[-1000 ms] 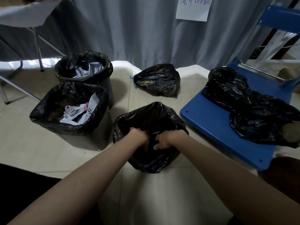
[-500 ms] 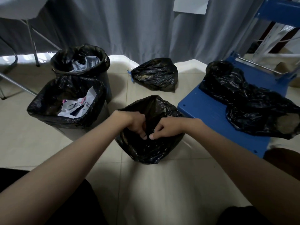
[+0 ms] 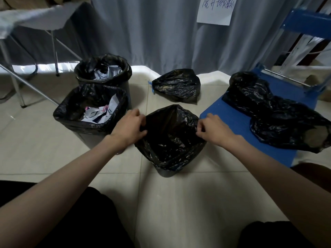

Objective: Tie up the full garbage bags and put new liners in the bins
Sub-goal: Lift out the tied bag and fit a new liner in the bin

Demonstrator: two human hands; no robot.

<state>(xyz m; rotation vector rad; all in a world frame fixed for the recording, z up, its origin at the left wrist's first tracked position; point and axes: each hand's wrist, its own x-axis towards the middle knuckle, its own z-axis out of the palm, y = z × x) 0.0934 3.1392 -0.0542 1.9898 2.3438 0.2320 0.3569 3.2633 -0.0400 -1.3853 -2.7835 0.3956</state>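
A small bin [image 3: 166, 173] stands on the floor in front of me with a black liner [image 3: 170, 136] spread open over its rim. My left hand [image 3: 128, 127] pinches the liner's left edge and my right hand [image 3: 211, 128] pinches its right edge, holding the mouth wide. The liner looks empty inside. To the left stand two bins lined in black and holding crumpled paper, a square one [image 3: 93, 113] and a round one [image 3: 103, 70] behind it. A tied black bag [image 3: 177, 85] lies on the floor behind.
A blue chair [image 3: 232, 120] on the right carries a heap of loose black bags [image 3: 275, 115]. A folding table's metal legs [image 3: 19, 76] stand at the far left. Grey curtain [image 3: 152, 33] hangs behind, with a paper note [image 3: 215, 10] on it. My dark-clothed knees fill the bottom.
My hands were together at the middle of the liner's mouth; they have moved apart to its left and right edges, and the mouth now stands open over the bin.
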